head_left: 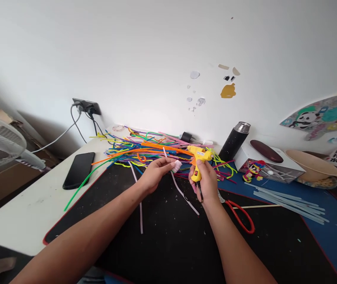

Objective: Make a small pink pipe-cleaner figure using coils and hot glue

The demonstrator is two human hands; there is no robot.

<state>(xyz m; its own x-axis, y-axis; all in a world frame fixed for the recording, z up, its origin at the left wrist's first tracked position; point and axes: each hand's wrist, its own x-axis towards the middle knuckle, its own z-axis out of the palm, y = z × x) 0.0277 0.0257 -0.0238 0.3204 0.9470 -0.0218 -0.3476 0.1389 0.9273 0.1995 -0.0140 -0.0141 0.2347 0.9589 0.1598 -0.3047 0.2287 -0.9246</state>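
Observation:
My left hand pinches a small pale pink-white coil, which looks made of pipe cleaner. A pale strip trails below it onto the black mat. In my right hand is a yellow glue gun, its fingers wrapped round the handle. The gun is just right of the coil, apart from it, with its nozzle hard to make out. Another pale pipe cleaner lies by my left wrist. Behind both hands spreads a heap of coloured pipe cleaners.
Red-handled scissors lie right of my right wrist, near several translucent glue sticks. A black flask, a tissue box, a small clown-like figure and a bowl stand back right. Left are a phone and a fan.

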